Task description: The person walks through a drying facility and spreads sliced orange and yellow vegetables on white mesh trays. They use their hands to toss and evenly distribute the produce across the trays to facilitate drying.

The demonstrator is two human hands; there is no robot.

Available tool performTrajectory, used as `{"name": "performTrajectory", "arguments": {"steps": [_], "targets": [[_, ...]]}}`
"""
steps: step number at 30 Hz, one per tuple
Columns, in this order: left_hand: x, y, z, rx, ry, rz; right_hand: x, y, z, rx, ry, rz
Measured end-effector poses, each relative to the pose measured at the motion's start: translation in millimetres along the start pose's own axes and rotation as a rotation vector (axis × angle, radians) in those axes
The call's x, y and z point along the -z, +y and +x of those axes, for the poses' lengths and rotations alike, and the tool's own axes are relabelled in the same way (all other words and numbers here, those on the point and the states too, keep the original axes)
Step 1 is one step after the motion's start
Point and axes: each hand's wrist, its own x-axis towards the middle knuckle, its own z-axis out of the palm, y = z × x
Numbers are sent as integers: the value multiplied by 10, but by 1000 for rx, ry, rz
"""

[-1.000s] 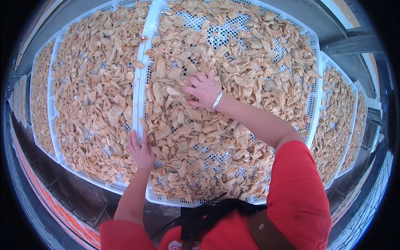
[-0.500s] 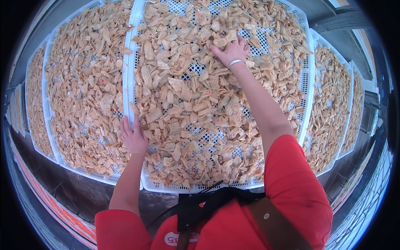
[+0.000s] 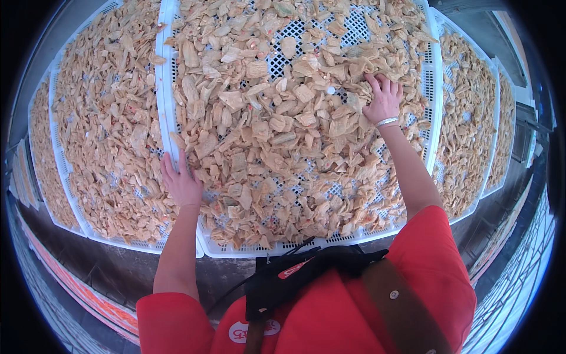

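Note:
A white perforated plastic tray (image 3: 436, 100) lies in front of me, heaped with several pale tan dried pieces (image 3: 277, 124). My left hand (image 3: 181, 183) grips the tray's left rim, fingers curled over the edge. My right hand (image 3: 383, 97), a white band on its wrist, rests palm down and fingers spread on the pieces in the tray's far right part. I cannot tell whether it holds any piece.
More white trays of the same dried pieces lie alongside: one to the left (image 3: 106, 130) and one to the right (image 3: 466, 118), with further ones beyond. A grey ledge (image 3: 118, 271) runs under the trays' near edges. My red shirt and a brown strap fill the bottom.
My right hand has swept from the tray's middle to its far right part. The left hand stays on the left rim. The view has shifted with my head.

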Motion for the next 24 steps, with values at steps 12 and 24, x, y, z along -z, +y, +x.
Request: {"name": "performTrajectory", "arguments": {"steps": [12, 24], "targets": [[22, -39, -10, 7, -7, 70, -151, -1299, 268, -49, 75, 218], [-83, -78, -8, -48, 81, -19, -176, -489, -1954, -630, 14, 142]]}}
